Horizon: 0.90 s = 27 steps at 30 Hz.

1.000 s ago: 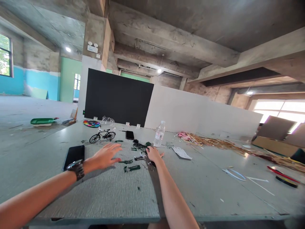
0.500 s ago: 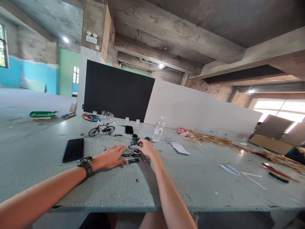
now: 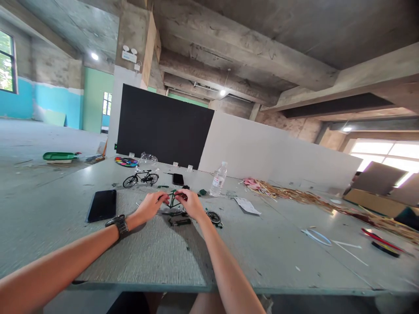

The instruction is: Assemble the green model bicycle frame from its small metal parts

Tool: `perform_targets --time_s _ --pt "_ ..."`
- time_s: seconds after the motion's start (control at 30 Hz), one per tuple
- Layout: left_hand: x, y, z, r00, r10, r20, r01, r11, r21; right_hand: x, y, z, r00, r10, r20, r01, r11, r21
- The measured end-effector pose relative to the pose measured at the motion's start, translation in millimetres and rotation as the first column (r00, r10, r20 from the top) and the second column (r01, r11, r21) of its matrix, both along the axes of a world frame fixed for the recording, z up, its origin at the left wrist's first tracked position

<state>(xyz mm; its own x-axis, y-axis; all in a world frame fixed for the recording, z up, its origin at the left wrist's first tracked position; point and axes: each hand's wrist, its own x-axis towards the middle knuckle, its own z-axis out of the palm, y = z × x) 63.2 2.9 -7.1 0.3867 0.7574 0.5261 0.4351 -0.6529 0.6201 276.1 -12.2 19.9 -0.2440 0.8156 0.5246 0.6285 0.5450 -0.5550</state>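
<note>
Between my two hands a small green model bicycle frame (image 3: pixel 172 199) is held just above the table. My left hand (image 3: pixel 153 205), a dark watch on its wrist, pinches the frame's left end with its fingertips. My right hand (image 3: pixel 190 201) is closed on the frame's right side. Below them lie dark model parts (image 3: pixel 179 222). A loose spoked wheel (image 3: pixel 214 217) sits right of my right wrist. Behind my hands stands an assembled black model bicycle (image 3: pixel 140 178).
A large dark phone (image 3: pixel 102 205) lies at the left, and a smaller black phone (image 3: pixel 178 179) lies farther back. A water bottle (image 3: pixel 218 179) stands behind my right hand, near a paper sheet (image 3: pixel 247 206). Wood strips (image 3: pixel 304 196) cover the back right.
Both hands have come together and lifted the green frame from the parts pile. My left hand, flat on the table before, now pinches it. The wheel at the right is now uncovered.
</note>
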Motion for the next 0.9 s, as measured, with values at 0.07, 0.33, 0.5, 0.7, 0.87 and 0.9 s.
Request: perform_targets --time_s 0.07,0.33,0.5,0.7,0.87,0.9 --pt "-1.2 1.5 0.0 0.999 0.005 0.045 -0.004 1.000 -0.021 1.3 0.0 -0.1 1.000 0.002 -0.006 -0.002 1.000 -0.014" --pt "3.1 -1.4 3.4 0.990 0.004 0.143 0.009 0.996 -0.085 6.5 -0.1 0.9 0.999 -0.053 0.010 0.053 0.998 0.026" --pt "3.3 -3.3 6.3 0.988 0.028 0.154 -0.015 0.996 -0.088 3.8 -3.1 6.3 0.998 -0.055 0.031 0.053 0.996 0.069" --pt "-3.2 -2.7 2.6 0.989 0.049 0.141 -0.043 0.998 -0.046 -0.9 -3.5 4.9 0.998 -0.058 0.030 0.057 0.998 0.037" --pt "-4.8 -1.3 2.2 0.988 0.065 0.139 -0.060 0.997 -0.041 -5.6 -4.9 4.9 1.000 -0.008 0.012 0.008 1.000 -0.010" --pt "-5.0 -1.5 2.6 0.989 0.061 0.138 -0.056 0.998 -0.036 -6.1 -5.7 4.9 1.000 0.018 0.011 -0.018 0.999 -0.032"
